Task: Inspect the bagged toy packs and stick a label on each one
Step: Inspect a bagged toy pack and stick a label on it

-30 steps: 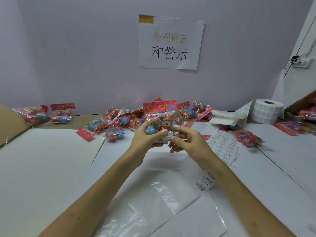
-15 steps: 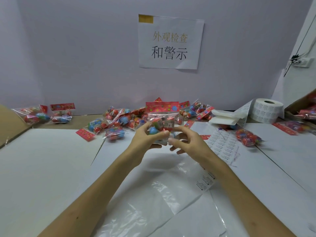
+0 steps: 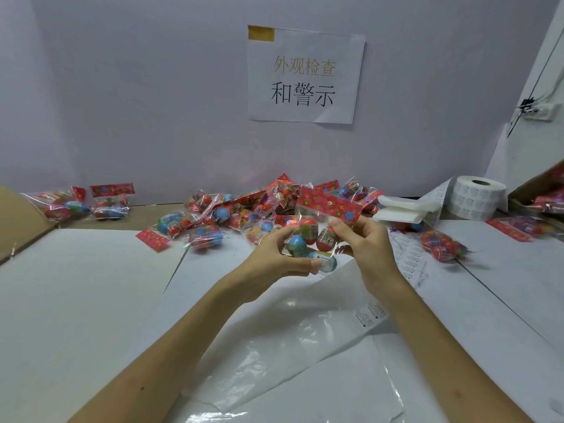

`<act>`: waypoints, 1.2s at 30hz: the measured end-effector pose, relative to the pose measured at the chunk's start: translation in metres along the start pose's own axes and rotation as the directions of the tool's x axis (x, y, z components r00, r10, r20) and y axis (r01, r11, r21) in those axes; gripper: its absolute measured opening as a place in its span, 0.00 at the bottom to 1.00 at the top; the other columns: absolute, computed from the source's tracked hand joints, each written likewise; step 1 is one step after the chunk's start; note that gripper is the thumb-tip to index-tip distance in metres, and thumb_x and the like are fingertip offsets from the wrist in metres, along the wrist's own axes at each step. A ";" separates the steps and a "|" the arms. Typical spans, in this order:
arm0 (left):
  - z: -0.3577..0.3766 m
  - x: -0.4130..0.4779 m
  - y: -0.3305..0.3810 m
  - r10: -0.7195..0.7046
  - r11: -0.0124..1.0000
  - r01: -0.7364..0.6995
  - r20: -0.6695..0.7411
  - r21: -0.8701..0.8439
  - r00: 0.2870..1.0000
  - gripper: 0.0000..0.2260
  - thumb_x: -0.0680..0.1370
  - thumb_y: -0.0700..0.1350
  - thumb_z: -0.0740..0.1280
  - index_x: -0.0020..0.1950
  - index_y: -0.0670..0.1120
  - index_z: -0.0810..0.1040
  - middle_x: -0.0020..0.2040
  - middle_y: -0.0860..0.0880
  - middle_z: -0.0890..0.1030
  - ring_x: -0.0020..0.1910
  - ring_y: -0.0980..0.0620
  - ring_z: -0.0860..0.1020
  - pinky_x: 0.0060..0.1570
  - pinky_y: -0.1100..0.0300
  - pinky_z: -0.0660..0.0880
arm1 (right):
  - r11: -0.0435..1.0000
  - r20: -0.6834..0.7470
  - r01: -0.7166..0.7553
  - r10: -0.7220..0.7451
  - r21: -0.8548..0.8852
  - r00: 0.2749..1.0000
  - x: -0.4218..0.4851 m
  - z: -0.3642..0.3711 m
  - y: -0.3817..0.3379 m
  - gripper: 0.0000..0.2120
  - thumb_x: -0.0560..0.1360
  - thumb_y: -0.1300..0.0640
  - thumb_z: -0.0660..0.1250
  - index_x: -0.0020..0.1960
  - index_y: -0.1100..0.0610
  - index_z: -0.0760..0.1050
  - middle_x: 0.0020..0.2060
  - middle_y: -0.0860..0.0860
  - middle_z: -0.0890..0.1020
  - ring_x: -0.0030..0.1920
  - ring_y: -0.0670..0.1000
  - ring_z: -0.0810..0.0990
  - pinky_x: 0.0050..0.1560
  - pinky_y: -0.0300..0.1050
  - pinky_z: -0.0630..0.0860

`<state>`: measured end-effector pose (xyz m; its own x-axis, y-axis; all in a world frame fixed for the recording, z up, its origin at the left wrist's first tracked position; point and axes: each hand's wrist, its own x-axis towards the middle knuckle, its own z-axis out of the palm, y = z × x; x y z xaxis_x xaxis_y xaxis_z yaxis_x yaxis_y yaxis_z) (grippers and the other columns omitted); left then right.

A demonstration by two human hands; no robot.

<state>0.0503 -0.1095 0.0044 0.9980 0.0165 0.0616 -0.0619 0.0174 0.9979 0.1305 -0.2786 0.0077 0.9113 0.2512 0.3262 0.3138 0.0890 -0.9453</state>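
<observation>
Above the white table (image 3: 91, 300), both hands, left (image 3: 274, 254) and right (image 3: 364, 248), pinch one bagged toy pack (image 3: 317, 230) between them.

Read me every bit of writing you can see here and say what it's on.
"外观检查": upper line of the paper sign.
"和警示": lower line of the same sign.
"6+", seemingly: red egg inside the toy pack.
Roll of labels, label sheet, sticker on the plastic bag: print too small to read.

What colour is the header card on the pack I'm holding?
The toy pack has a red, flower-patterned header card; head view.
</observation>
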 end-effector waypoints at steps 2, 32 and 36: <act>0.001 0.001 0.000 -0.033 0.997 0.031 -0.033 -0.077 0.999 0.25 0.73 0.37 0.76 0.69 0.43 0.74 0.57 0.38 0.83 0.49 0.44 0.84 0.49 0.56 0.81 | 0.999 -0.043 -0.015 0.016 0.035 0.999 0.001 -0.001 -0.001 0.04 0.78 0.56 0.72 0.47 0.56 0.83 0.42 0.55 0.87 0.44 0.54 0.85 0.41 0.46 0.83; -0.007 0.005 0.000 -0.072 0.958 0.039 -0.107 -0.286 0.992 0.25 0.71 0.35 0.76 0.67 0.42 0.75 0.53 0.40 0.86 0.51 0.41 0.86 0.49 0.56 0.82 | 0.983 0.089 -0.117 0.105 0.139 0.990 0.000 -0.001 -0.005 0.11 0.74 0.64 0.75 0.54 0.55 0.80 0.45 0.53 0.87 0.45 0.54 0.87 0.41 0.40 0.81; -0.009 0.007 0.000 -0.086 0.962 0.047 -0.135 -0.268 0.987 0.26 0.73 0.33 0.75 0.69 0.44 0.73 0.55 0.38 0.84 0.50 0.42 0.86 0.52 0.54 0.81 | 0.970 0.164 -0.182 0.155 0.161 0.974 0.000 -0.002 -0.003 0.11 0.75 0.61 0.74 0.57 0.56 0.78 0.49 0.53 0.87 0.47 0.53 0.87 0.41 0.42 0.81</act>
<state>0.0574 -0.1006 0.0045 0.9884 0.1493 -0.0277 -0.0162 0.2851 0.9584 0.1303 -0.2804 0.0106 0.8926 0.4169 0.1714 0.0959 0.1959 -0.9759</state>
